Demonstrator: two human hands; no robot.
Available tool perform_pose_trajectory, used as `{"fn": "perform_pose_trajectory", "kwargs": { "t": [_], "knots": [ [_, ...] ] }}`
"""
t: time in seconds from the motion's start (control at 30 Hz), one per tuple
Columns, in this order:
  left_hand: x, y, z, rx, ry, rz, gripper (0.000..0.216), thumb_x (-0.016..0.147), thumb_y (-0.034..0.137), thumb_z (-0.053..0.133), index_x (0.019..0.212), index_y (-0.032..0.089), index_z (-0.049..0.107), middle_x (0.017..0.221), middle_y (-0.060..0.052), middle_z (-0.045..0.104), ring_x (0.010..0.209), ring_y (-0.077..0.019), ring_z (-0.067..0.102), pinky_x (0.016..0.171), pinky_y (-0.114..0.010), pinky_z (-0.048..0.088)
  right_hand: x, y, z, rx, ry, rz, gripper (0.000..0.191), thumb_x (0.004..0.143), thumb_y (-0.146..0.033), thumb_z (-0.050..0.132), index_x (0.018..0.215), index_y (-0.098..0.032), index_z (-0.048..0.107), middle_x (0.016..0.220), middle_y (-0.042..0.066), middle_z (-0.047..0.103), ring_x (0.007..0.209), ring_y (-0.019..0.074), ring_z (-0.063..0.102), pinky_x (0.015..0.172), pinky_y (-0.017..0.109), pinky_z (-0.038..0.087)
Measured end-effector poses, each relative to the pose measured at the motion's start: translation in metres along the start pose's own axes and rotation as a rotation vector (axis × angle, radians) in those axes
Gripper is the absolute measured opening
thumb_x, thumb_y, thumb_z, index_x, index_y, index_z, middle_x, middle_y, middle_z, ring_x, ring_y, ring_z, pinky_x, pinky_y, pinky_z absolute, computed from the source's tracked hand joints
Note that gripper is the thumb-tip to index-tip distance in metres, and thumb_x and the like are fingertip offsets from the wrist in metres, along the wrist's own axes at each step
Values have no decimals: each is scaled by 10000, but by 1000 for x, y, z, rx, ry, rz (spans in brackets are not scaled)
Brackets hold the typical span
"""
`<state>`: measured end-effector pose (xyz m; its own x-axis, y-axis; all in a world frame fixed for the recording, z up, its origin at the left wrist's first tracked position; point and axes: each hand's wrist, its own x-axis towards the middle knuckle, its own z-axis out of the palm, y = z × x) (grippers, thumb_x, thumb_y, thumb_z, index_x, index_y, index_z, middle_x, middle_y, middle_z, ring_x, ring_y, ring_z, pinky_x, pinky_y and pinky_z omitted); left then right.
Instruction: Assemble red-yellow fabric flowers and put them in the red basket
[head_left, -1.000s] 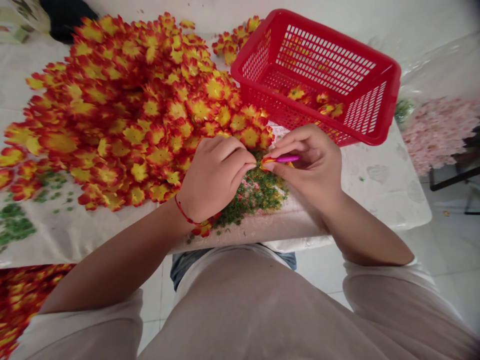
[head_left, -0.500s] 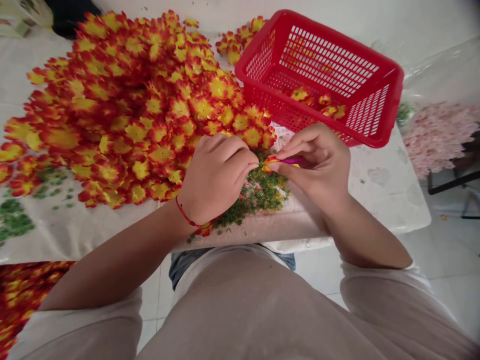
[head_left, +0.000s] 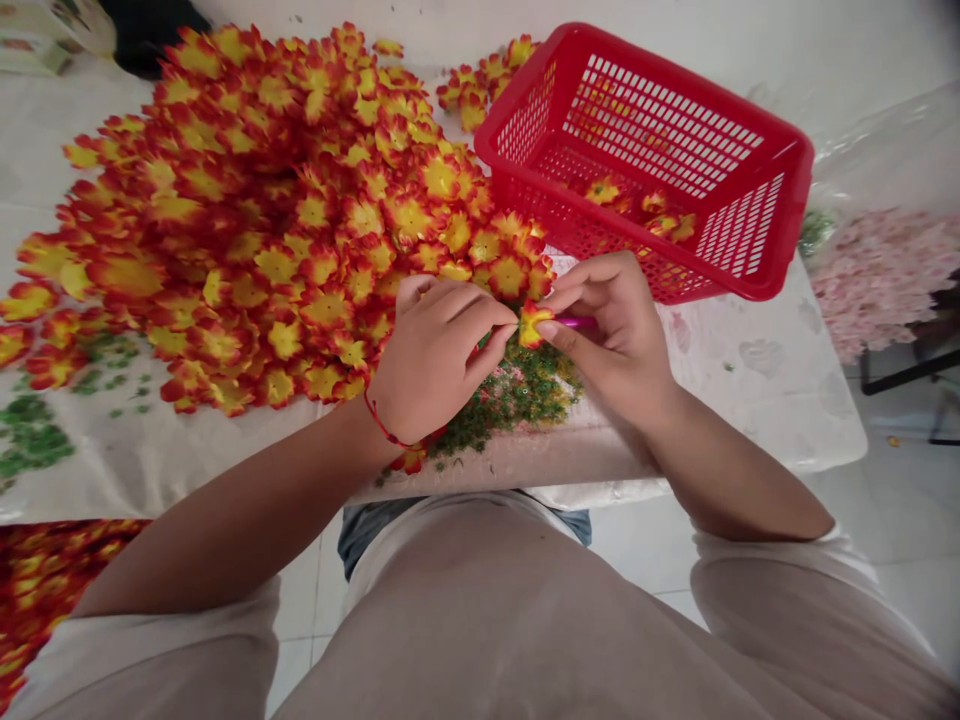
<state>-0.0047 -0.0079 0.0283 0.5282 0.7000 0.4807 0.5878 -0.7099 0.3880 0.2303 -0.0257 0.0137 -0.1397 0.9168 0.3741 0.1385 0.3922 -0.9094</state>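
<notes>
Right hand (head_left: 615, 335) closed in a pinch: thumb and forefinger grip a flower (head_left: 529, 325), held at the middle of the view. A pink stem (head_left: 579, 322) projects at 3 o'clock from the flower, partly hidden behind the fingers. Left hand (head_left: 431, 360) curled shut at 9 o'clock from the flower, fingertips at its edge; cannot tell whether they hold anything. Red cord (head_left: 382, 426) on left wrist.

Flower: artificial, yellow centre, red-orange margins, layered petals. Judged light and soft, likely to crumple under pressure. The stem looks stiffer and smooth, so probably the firmer hold, though it may slip.

Outward from the hands: green crumbs (head_left: 517, 398) at 6 o'clock, directly below them; large heap of flowers (head_left: 247, 220) at 10 o'clock; red plastic basket (head_left: 679, 82) at 1 o'clock, a few flowers inside. Pale pink flowers (head_left: 885, 280) at 3 o'clock, past the edge of the plastic-covered table (head_left: 757, 400).
</notes>
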Motion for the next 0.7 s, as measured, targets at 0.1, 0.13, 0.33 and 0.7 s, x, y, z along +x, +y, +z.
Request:
{"fn": "perform_pose_trajectory", "kwargs": {
  "t": [0.1, 0.13, 0.33, 0.7],
  "knots": [
    [0, 0, -1, 6, -19, -11, 180, 1183, 263, 580, 1110, 290, 742, 1047, -9, 837, 1025, -249, 765, 1030, -500, 489, -1, 5, 2, -10, 17, -38, 397, 1055, -595, 800, 1356, -390, 642, 1228, 8, 800, 1058, 222, 798, 967, 451, 715],
    [-1, 0, -2, 18, -17, -11, 185, 1185, 268, 579, 1111, 296, 746, 1043, -8, 840, 1020, -251, 768, 1030, -508, 492, -1, 6, 2, -23, 31, -47, 394, 1070, -612, 771, 1366, -392, 634, 1266, 14, 785, 1071, 220, 791, 965, 444, 706],
    [0, -1, -10, 87, 70, -49, 201, 1184, 295, 585, 1116, 335, 769, 1062, -20, 842, 1007, -271, 762, 1045, -565, 502, 2, -2, -10, -218, -121, 39, 248, 1154, -571, 654, 1154, -325, 678, 820, -41, 698, 676, 175, 653, 643, 329, 539],
    [3, -5, -16, 110, 86, 61, 265, 1213, 307, 574, 1087, 332, 807, 1041, -1, 856, 1051, -245, 765, 995, -518, 547, -5, -5, -9, -271, -76, -32, 197, 1153, -496, 688, 1075, -315, 699, 746, -58, 724, 602, 158, 633, 627, 323, 479]
  ]
}}
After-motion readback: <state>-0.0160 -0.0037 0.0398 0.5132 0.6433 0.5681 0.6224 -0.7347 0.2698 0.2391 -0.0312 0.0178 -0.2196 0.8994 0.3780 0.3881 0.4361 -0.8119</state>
